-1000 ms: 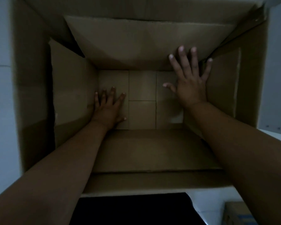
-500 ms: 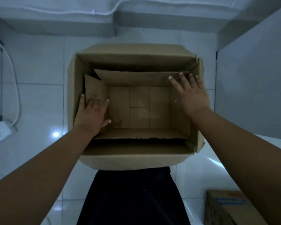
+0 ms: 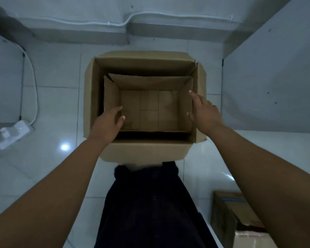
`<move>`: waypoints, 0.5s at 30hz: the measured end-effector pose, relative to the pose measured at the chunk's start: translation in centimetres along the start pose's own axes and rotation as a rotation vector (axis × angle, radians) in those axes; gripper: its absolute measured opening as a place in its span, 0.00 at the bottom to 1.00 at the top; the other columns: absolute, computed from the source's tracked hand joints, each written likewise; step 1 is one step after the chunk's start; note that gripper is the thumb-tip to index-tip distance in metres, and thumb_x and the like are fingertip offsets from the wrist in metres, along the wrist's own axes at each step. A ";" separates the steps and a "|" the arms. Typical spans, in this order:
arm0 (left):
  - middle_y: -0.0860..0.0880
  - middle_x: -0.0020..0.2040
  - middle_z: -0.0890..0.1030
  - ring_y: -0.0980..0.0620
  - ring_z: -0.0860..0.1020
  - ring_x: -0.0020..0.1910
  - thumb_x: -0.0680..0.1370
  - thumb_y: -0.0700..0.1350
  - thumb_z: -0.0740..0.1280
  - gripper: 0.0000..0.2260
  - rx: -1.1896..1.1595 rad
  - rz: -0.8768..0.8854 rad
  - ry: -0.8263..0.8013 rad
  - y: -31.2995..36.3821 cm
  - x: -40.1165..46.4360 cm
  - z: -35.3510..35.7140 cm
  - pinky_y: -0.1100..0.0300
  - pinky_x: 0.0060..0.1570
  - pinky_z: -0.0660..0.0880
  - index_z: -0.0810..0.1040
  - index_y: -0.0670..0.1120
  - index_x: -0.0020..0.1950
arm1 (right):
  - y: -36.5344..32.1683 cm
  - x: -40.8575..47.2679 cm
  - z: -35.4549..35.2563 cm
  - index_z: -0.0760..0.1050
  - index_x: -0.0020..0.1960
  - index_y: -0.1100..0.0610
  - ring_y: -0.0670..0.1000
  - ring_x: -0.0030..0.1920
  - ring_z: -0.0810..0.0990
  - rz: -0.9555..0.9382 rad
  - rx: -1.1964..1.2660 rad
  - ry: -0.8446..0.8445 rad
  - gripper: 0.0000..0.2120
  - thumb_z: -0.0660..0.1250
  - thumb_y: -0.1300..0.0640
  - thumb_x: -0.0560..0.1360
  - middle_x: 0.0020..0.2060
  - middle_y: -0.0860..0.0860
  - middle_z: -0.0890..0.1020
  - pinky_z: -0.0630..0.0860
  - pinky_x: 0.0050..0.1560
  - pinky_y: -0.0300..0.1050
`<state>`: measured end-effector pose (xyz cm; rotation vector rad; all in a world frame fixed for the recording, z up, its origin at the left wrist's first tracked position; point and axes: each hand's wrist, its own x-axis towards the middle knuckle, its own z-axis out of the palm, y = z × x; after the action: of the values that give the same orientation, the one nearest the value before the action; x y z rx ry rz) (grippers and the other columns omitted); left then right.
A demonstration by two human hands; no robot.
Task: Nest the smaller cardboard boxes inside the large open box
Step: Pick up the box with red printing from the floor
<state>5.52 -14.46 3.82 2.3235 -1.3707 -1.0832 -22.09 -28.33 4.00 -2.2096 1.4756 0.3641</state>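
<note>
I see the large open box (image 3: 145,149) standing on the glossy white tiled floor (image 3: 57,72), a smaller box (image 3: 111,93) already nested inside. My left hand (image 3: 106,127) and right hand (image 3: 205,113) hover over its side walls, fingers released, apparently touching nothing. Another cardboard box (image 3: 229,212) sits near the big box.
</note>
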 end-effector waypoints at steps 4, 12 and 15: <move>0.45 0.67 0.74 0.49 0.73 0.64 0.80 0.47 0.60 0.18 -0.183 -0.060 0.090 2.7 -4.5 2.5 0.61 0.59 0.66 0.69 0.45 0.69 | -0.1 -5.2 0.6 0.51 0.76 0.53 0.60 0.62 0.72 0.047 0.065 -0.022 0.30 0.60 0.53 0.78 0.68 0.59 0.70 0.69 0.59 0.54; 0.50 0.58 0.76 0.55 0.73 0.54 0.79 0.44 0.61 0.15 -0.285 -0.008 -0.055 5.7 -13.6 8.8 0.70 0.51 0.64 0.73 0.45 0.66 | -0.1 -17.5 5.6 0.66 0.69 0.56 0.58 0.60 0.74 0.208 0.370 -0.033 0.18 0.57 0.57 0.79 0.62 0.58 0.76 0.70 0.60 0.52; 0.50 0.51 0.78 0.55 0.74 0.48 0.78 0.42 0.62 0.13 -0.316 0.009 -0.094 6.3 -17.9 10.3 0.74 0.43 0.65 0.75 0.45 0.62 | 0.1 -22.9 7.3 0.69 0.67 0.55 0.56 0.58 0.75 0.328 0.490 -0.029 0.17 0.59 0.57 0.78 0.60 0.56 0.77 0.73 0.59 0.52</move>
<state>-10.96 -1.31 8.53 2.0608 -1.1416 -1.3141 -30.93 -6.34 8.11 -1.5796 1.6991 0.1150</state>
